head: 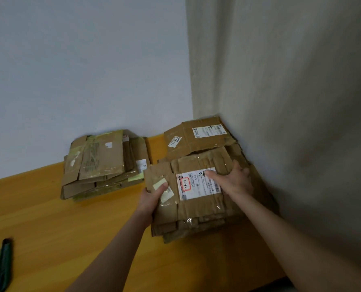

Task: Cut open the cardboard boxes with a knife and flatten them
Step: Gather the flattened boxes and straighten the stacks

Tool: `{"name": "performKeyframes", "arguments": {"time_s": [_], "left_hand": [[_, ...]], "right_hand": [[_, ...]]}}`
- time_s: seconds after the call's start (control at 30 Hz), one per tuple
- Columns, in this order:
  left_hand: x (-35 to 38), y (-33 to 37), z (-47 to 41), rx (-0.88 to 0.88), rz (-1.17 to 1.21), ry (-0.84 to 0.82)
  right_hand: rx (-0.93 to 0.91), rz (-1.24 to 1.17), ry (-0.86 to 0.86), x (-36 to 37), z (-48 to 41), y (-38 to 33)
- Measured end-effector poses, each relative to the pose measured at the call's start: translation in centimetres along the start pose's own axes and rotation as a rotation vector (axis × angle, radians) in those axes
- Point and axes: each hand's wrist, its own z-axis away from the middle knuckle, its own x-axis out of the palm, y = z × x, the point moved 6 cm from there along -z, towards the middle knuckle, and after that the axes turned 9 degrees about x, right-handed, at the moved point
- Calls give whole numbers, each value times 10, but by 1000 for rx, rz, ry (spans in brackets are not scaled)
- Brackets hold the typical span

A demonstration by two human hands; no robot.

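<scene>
Over by the corner of the room, a flattened brown cardboard box with a white shipping label (pixel 188 209) lies on top of a stack of flattened brown boxes (pixel 196 230) on the yellow-orange wooden surface (pixel 49 218). Both of the person's hands are on that top box. The left hand (pixel 152 197) grips its left edge, thumb curled over the top beside a strip of pale tape and the other fingers hidden under the cardboard. The right hand (pixel 232 180) lies flat on the far right part of the box, fingers straight, with the forefinger reaching across the upper edge of the label.

Behind this box, on the same stack and close to where the 2 walls meet, rests another flattened brown box with its own white label (pixel 205 142). To the left, apart from the first stack, sits a second stack of flattened boxes with greenish tape (pixel 103 163), pushed up near the pale wall (pixel 80 60).

At the near left edge of the surface, well apart from both stacks, lies a dark green elongated object (pixel 2 266); it is too blurred to tell what it is.
</scene>
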Motion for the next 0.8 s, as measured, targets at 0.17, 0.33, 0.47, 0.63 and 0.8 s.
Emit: {"name": "performKeyframes", "arguments": {"time_s": [0.17, 0.33, 0.47, 0.63, 0.8], "left_hand": [[2, 78, -10, 124, 52, -98], [19, 132, -38, 161, 31, -172], [38, 146, -87, 165, 34, -104], [70, 147, -153, 94, -144, -46], [90, 138, -147, 474, -930, -101]], "right_hand": [[-88, -175, 112, -34, 2, -54], [-96, -250, 164, -70, -22, -107], [-201, -138, 258, -71, -48, -128], [-696, 432, 192, -31, -69, -156], [-697, 943, 71, 29, -96, -129]]}}
